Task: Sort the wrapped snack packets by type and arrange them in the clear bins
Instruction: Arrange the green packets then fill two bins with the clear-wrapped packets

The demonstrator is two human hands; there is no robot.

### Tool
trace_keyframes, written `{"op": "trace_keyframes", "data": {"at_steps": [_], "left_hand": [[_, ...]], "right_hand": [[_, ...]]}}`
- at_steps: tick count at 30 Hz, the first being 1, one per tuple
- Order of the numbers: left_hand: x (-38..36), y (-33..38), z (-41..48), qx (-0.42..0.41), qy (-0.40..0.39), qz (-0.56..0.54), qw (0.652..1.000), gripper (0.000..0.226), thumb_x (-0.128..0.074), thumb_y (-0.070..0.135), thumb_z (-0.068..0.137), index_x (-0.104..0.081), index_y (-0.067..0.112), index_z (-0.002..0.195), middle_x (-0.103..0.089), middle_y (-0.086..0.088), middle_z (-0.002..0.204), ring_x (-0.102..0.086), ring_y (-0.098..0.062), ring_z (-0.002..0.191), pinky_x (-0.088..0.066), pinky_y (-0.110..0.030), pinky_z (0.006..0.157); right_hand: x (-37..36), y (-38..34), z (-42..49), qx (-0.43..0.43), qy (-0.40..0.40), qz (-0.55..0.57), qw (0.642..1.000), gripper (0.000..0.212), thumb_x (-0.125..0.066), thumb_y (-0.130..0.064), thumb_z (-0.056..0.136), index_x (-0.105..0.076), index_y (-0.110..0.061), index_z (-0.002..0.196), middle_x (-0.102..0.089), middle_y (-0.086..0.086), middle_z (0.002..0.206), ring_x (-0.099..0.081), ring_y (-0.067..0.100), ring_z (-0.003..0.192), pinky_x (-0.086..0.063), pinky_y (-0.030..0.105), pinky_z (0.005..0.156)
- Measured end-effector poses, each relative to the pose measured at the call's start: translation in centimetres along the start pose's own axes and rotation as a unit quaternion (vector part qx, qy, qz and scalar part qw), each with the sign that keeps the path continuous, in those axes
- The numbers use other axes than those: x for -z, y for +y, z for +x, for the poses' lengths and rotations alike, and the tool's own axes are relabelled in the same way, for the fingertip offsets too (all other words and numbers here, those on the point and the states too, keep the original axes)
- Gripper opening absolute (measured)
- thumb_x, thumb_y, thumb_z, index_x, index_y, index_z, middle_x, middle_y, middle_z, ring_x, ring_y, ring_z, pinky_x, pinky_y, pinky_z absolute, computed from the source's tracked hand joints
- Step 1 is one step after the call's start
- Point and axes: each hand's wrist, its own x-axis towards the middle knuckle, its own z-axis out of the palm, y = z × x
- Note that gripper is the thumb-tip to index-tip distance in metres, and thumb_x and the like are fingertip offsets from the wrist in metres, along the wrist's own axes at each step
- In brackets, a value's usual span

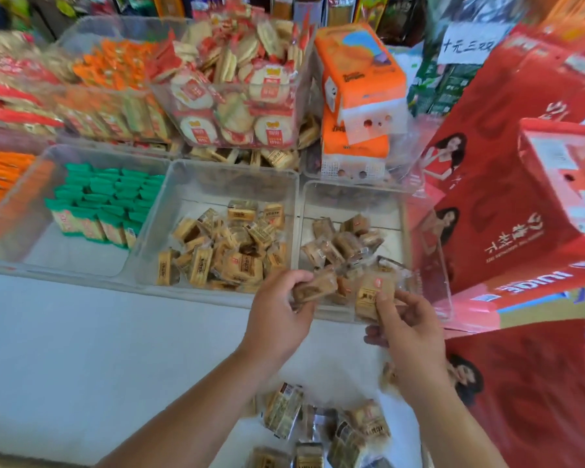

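Nearest: a loose pile of unsorted packets (318, 430) lay on the white counter (98, 349) just under both forearms, probably the stock being drawn from.

Left hand (277, 319): fingers and thumb clamped on a brown cake packet (314, 286), held at the near rim of the right-hand clear bin (352, 194).

Right hand (409, 329): thumb and fingertips pinched the edge of a clear-wrapped packet (368, 297) with a yellow label, over the same rim. Lower fingers curled under; whether they carried more, I could not tell.

That bin already held similar brown cakes, so both packets seemed bound there by type.

Beside it, the middle bin (223, 177) kept tan bar-shaped packets (230, 244), heaped loosely.

Further left, green packets (98, 204) stood upright in tidy rows, likely to pack more in and show their faces.

Behind: round cracker packs (237, 96) in a raised bin, an orange tissue pack (358, 72), and red cartons (520, 197) on the right.
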Motion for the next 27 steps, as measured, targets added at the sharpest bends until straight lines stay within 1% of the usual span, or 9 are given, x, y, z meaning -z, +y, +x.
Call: {"op": "trace_keyframes", "data": {"at_steps": [2, 6, 8, 12, 15, 18, 21, 25, 27], "left_hand": [[-1.2, 0.4, 2.0, -0.032, 0.005, 0.034, 0.999, 0.036, -0.081, 0.004, 0.082, -0.069, 0.019, 0.114, -0.055, 0.015, 0.113, -0.059, -0.001, 0.104, -0.05, -0.018, 0.088], [-3.7, 0.4, 4.4, -0.071, -0.03, 0.079, 0.994, 0.034, -0.077, 0.008, 0.085, -0.068, 0.018, 0.116, -0.057, 0.011, 0.116, -0.056, 0.0, 0.11, -0.045, -0.013, 0.097], [-4.2, 0.0, 4.1, -0.04, -0.062, 0.071, 0.995, 0.037, -0.073, 0.011, 0.09, -0.063, 0.023, 0.123, -0.057, 0.018, 0.119, -0.054, 0.005, 0.114, -0.045, -0.014, 0.098], [-3.3, -2.1, 1.8, 0.015, -0.042, 0.056, 0.997, 0.032, -0.066, 0.013, 0.096, -0.062, 0.032, 0.122, -0.058, 0.025, 0.122, -0.058, 0.002, 0.115, -0.05, -0.019, 0.096], [-2.0, -2.9, -0.6, 0.062, -0.012, 0.045, 0.997, 0.026, -0.066, 0.01, 0.096, -0.065, 0.03, 0.112, -0.063, 0.023, 0.113, -0.063, 0.0, 0.108, -0.054, -0.018, 0.091], [-1.1, -3.7, -2.7, 0.073, 0.019, 0.043, 0.996, 0.025, -0.068, 0.007, 0.094, -0.068, 0.029, 0.105, -0.065, 0.023, 0.106, -0.065, -0.003, 0.1, -0.053, -0.015, 0.083], [-0.3, -4.9, -5.1, 0.122, 0.006, 0.048, 0.991, 0.023, -0.069, 0.007, 0.092, -0.07, 0.029, 0.101, -0.07, 0.018, 0.099, -0.066, -0.001, 0.091, -0.052, -0.013, 0.078], [0.0, -6.6, -9.6, 0.187, -0.062, 0.067, 0.978, 0.019, -0.071, 0.011, 0.091, -0.072, 0.03, 0.092, -0.073, 0.015, 0.087, -0.068, -0.001, 0.08, -0.05, -0.013, 0.077], [0.4, -7.4, -12.1, 0.225, -0.07, 0.086, 0.968, 0.017, -0.071, 0.016, 0.091, -0.071, 0.034, 0.091, -0.073, 0.015, 0.089, -0.069, -0.002, 0.082, -0.052, -0.019, 0.079]], "right_hand": [[0.8, -0.4, 1.5, 0.007, 0.01, 0.006, 1.0, 0.03, -0.072, -0.019, 0.095, -0.057, -0.014, 0.121, -0.066, 0.028, 0.101, -0.067, 0.028, 0.062, -0.06, 0.033, 0.055], [1.3, -0.6, 4.4, 0.009, 0.018, -0.003, 1.0, 0.029, -0.072, -0.017, 0.095, -0.057, -0.017, 0.12, -0.07, 0.022, 0.103, -0.073, 0.036, 0.073, -0.061, 0.039, 0.065], [1.2, -0.8, 5.6, 0.006, 0.021, -0.015, 1.0, 0.026, -0.07, -0.013, 0.096, -0.057, -0.017, 0.118, -0.071, 0.019, 0.103, -0.073, 0.038, 0.079, -0.062, 0.034, 0.066], [1.9, -0.7, 7.4, 0.005, -0.002, -0.081, 0.997, 0.023, -0.067, -0.01, 0.097, -0.06, -0.011, 0.119, -0.067, 0.008, 0.105, -0.066, 0.013, 0.079, -0.047, 0.008, 0.05], [2.9, 0.6, 7.1, 0.014, -0.023, -0.12, 0.992, 0.019, -0.068, -0.016, 0.097, -0.066, -0.012, 0.116, -0.069, 0.003, 0.11, -0.068, 0.013, 0.092, -0.054, 0.013, 0.06], [3.6, 2.0, 4.9, 0.08, 0.013, -0.155, 0.985, 0.011, -0.068, -0.011, 0.096, -0.071, -0.018, 0.105, -0.073, -0.002, 0.098, -0.068, 0.012, 0.091, -0.057, 0.029, 0.085], [3.9, 4.0, 1.1, 0.126, -0.012, -0.195, 0.973, 0.011, -0.068, -0.008, 0.095, -0.071, -0.015, 0.102, -0.07, -0.003, 0.095, -0.065, 0.005, 0.083, -0.052, 0.015, 0.074], [5.1, 9.0, -3.6, 0.054, -0.13, -0.265, 0.954, 0.007, -0.072, -0.019, 0.094, -0.073, -0.024, 0.097, -0.072, -0.013, 0.094, -0.065, -0.003, 0.088, -0.047, 0.008, 0.072], [6.6, 11.2, -5.2, 0.015, -0.12, -0.282, 0.952, 0.006, -0.072, -0.025, 0.093, -0.072, -0.029, 0.098, -0.07, -0.017, 0.1, -0.064, -0.008, 0.091, -0.046, 0.013, 0.077]]}}
